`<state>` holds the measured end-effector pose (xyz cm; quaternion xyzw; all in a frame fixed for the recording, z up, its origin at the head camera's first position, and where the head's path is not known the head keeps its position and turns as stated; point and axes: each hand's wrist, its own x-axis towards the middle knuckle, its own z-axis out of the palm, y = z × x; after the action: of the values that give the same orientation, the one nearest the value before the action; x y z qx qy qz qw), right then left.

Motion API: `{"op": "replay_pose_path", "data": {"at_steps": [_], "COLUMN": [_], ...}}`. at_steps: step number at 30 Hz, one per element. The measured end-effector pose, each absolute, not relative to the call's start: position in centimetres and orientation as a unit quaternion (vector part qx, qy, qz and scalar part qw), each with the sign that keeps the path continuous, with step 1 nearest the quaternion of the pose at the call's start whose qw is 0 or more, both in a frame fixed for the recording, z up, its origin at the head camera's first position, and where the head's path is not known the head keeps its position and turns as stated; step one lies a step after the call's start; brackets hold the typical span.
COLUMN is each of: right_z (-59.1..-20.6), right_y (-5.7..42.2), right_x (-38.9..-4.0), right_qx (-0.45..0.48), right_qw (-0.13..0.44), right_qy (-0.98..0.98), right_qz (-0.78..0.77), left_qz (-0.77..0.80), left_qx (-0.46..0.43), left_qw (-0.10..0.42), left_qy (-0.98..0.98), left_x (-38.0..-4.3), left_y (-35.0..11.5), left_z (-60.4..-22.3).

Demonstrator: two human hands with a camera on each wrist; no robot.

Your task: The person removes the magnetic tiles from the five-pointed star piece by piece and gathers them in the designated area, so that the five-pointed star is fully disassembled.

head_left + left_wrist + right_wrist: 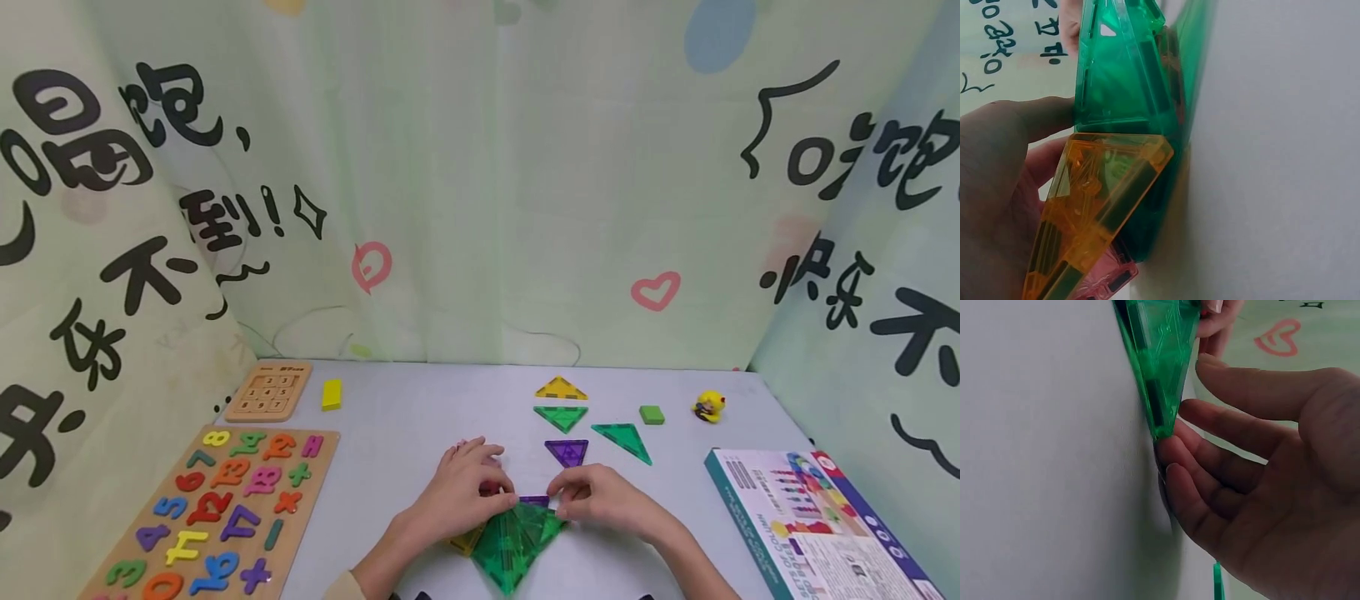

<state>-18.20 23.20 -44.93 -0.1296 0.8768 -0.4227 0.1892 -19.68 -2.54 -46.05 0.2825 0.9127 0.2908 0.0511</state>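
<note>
Green translucent magnetic tiles (513, 542) make a pointed shape low in the head view, with a sliver of a purple tile (534, 501) behind them. My left hand (468, 485) holds the left side of this build, its thumb on the green edge. Beneath that hand an orange-yellow triangle tile (1097, 206) joins the green, and a pink tile (1110, 275) shows lower down. On the other side my right hand (603, 500) grips the narrow right corner of the green tile (1163, 394) with curled fingertips. Its thumb stands close to the green edge.
Behind the hands lie loose triangle tiles: purple (566, 452), green (561, 417), another green (624, 440) and yellow (561, 388). A number board (251, 467) lies left, a box (817, 525) right. Small blocks and a yellow toy figure (708, 406) are farther back.
</note>
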Motion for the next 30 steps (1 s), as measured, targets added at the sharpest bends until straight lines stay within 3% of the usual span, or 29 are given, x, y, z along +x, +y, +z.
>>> {"op": "replay_pose_path", "data": {"at_steps": [7, 30], "right_z": [-45.2, -45.5], "right_y": [22.2, 22.8], "right_x": [-17.7, -17.7], "right_qx": [-0.144, -0.148], "right_qw": [0.22, 0.216], "right_qy": [0.855, 0.832], "right_qz": [-0.447, -0.489], "left_qz": [0.3, 0.303], "left_qx": [0.288, 0.297], "left_qw": [0.055, 0.048], "left_qy": [0.908, 0.904], "left_x": [-19.6, -19.8], "left_y": [-2.7, -2.8], "left_z": [-45.9, -46.1]}}
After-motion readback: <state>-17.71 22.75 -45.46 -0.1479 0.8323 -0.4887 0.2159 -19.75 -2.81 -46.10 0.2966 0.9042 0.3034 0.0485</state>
